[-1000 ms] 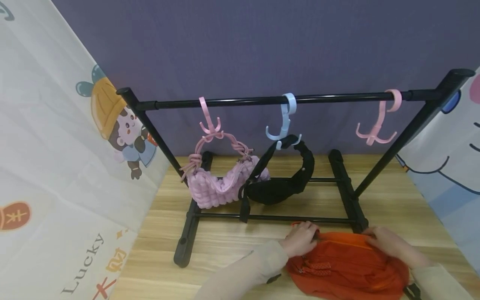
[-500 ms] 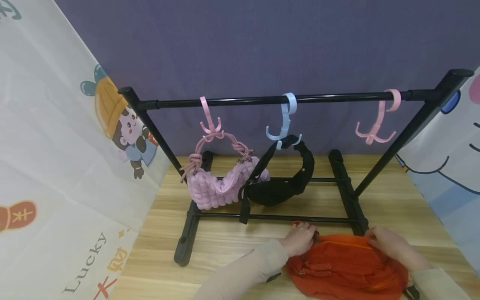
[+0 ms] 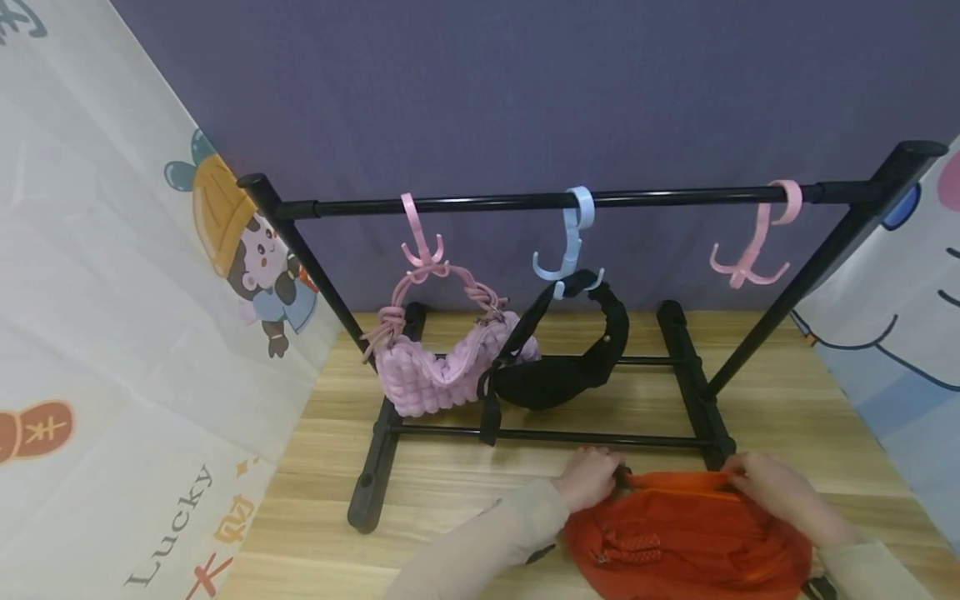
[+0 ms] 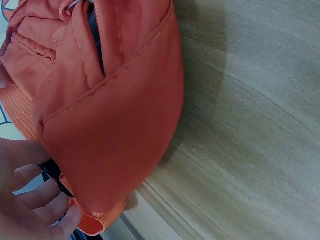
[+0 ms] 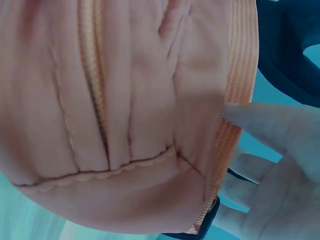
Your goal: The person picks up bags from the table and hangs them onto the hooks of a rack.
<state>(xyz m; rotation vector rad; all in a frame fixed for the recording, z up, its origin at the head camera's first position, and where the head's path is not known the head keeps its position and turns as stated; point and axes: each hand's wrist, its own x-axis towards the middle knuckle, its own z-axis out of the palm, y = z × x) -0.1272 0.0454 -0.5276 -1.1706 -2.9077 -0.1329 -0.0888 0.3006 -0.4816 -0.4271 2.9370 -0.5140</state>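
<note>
An orange-red waist bag [image 3: 697, 542] with zips lies on the wooden table at the front right. My left hand [image 3: 588, 477] holds the orange webbing strap [image 4: 19, 112] at the bag's left end, fingers curled by a black buckle [image 4: 57, 177]. At the other end my right hand [image 3: 772, 487] pinches the strap's edge between thumb and fingers; in the right wrist view the thumb lies on the orange webbing [image 5: 242, 55]. Between both hands the strap [image 3: 675, 480] runs along the bag's top edge. The bag's underside is hidden.
Behind the bag stands a black rack [image 3: 480, 202]. A lilac quilted bag [image 3: 431, 379] hangs from its left pink hook [image 3: 420, 242], a black bag [image 3: 551, 382] from the blue hook [image 3: 570, 242]. Another pink hook [image 3: 752, 246] hangs bare at the right. Printed curtains flank the table.
My left hand has shifted a little left and back from the bag's corner, drawing the strap straighter. The bag has slid slightly left; my right hand stays nearly in place.
</note>
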